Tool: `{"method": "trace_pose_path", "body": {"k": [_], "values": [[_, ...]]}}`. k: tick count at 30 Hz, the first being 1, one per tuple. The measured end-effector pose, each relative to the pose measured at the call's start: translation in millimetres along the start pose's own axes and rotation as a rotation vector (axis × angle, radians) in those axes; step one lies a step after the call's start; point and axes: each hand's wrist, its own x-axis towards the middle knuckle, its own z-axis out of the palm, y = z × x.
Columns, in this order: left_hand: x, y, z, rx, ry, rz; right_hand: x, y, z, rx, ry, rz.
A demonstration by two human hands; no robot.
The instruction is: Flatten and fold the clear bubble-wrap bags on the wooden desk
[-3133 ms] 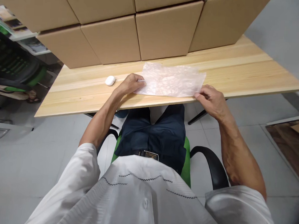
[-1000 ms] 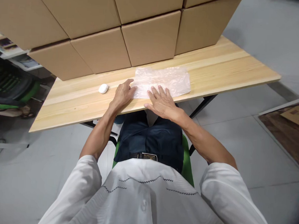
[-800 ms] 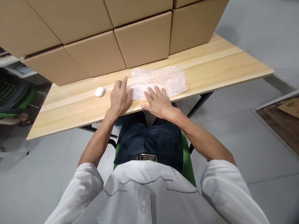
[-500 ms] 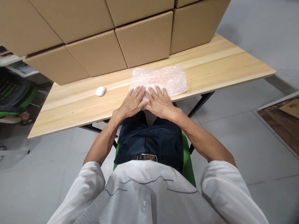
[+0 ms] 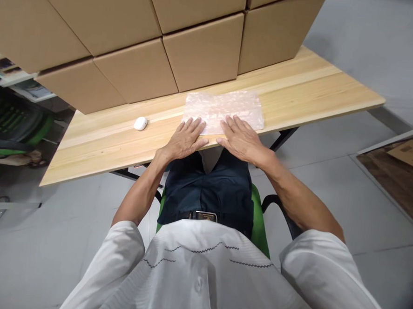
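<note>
A pale pink, see-through plastic sheet or bag (image 5: 226,107) lies flat and slightly wrinkled at the front of the wooden table (image 5: 109,144). My left hand (image 5: 186,139) rests palm down by its near left corner, fingers spread and fingertips on the plastic. Farther right, my right hand (image 5: 240,138) lies flat across the sheet's near edge, its fingers stretched out. Both thumbs point inward, with a gap between the hands. Whether anything lies inside or under the plastic I cannot tell.
Stacked cardboard boxes (image 5: 201,56) form a wall along the table's back. A small white rounded case (image 5: 140,123) sits left of my left hand. A green and black chair (image 5: 19,120) stands beyond the left end. On the floor at right is flattened cardboard (image 5: 412,155).
My right hand has slid to the right along the sheet's near edge, away from my left hand. The left hand has stayed nearly in place. The plastic looks flatter.
</note>
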Motion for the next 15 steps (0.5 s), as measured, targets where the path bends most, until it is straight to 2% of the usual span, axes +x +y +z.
{"method": "trace_pose_path", "body": {"k": [6,10,15], "values": [[-1.5,6.4,-6.9,0.008,-0.049,-0.034,-16.9,40.3,-10.5,-0.013,0.081,0.081],[-0.9,3.5,-8.8,-0.001,-0.052,-0.019,-29.7,62.2,-14.4,-0.011,0.141,0.142],[-1.8,-9.0,-16.4,-0.035,-0.039,0.002,-51.4,60.3,-16.4,-0.043,0.140,0.028]]}}
